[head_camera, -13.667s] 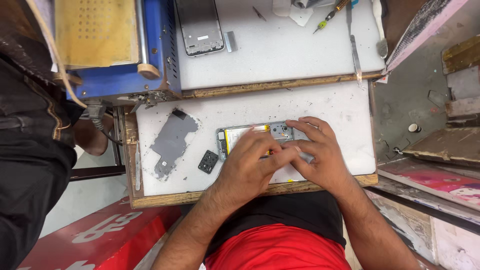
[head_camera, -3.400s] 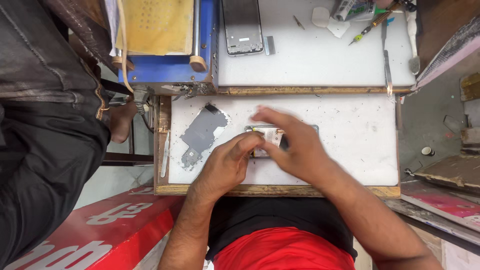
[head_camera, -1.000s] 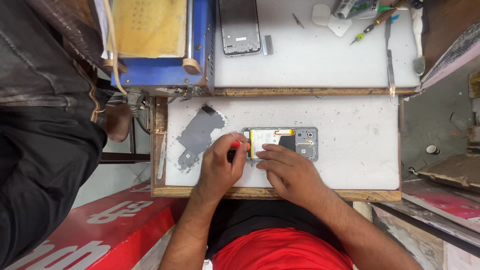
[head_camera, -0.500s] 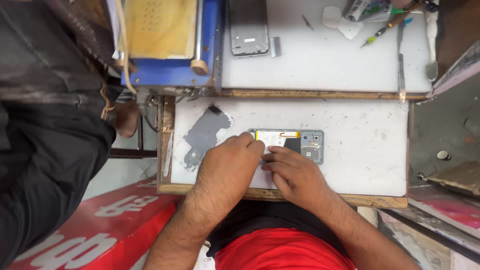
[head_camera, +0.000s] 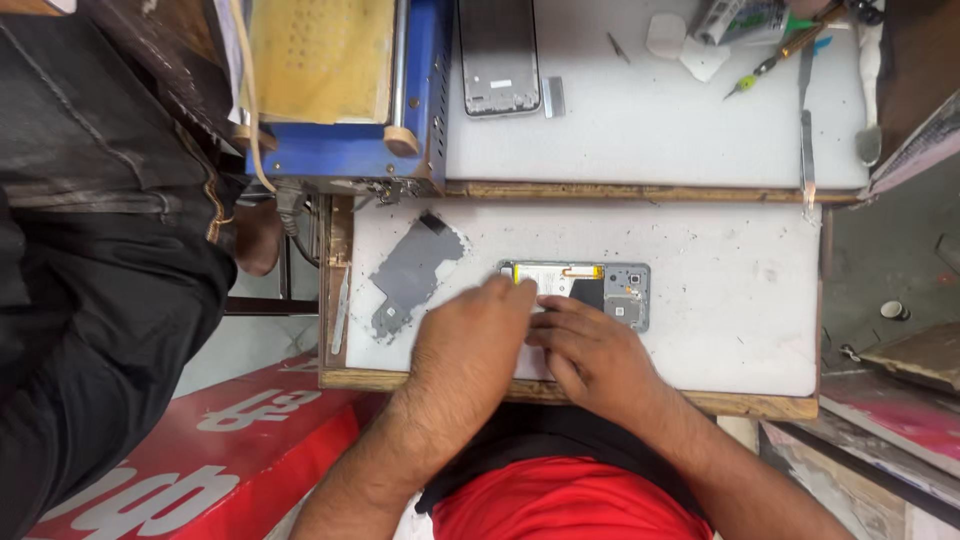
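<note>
The opened phone (head_camera: 590, 290) lies flat on the white work board (head_camera: 720, 300), back cover off, its battery and grey camera end exposed. It sits near the middle of the board, long side running left to right in the head view.

Left hand (head_camera: 470, 345): laid over the near end of the phone, fingers bent down onto it, fingertips touching the edge by the yellow strip. Whether anything is pinched between the fingers cannot be told; the palm hides them.

Right hand (head_camera: 590, 350): just beside the left, fingers extended and pressed flat on the lower edge of the phone, grasping nothing visible. The two hands touch or nearly touch at the knuckles.

A grey metal shield plate (head_camera: 410, 275) lies on the same board, apart from the phone, beside the left hand.

On the upper board (head_camera: 650, 130): a second phone frame (head_camera: 498, 55), a small screwdriver with yellow and green handle (head_camera: 770, 65), and metal tweezers (head_camera: 806, 130). A blue machine with a yellow pad (head_camera: 330, 80) stands at the board's far corner.

Another person in dark clothing (head_camera: 90, 260) stands alongside
</note>
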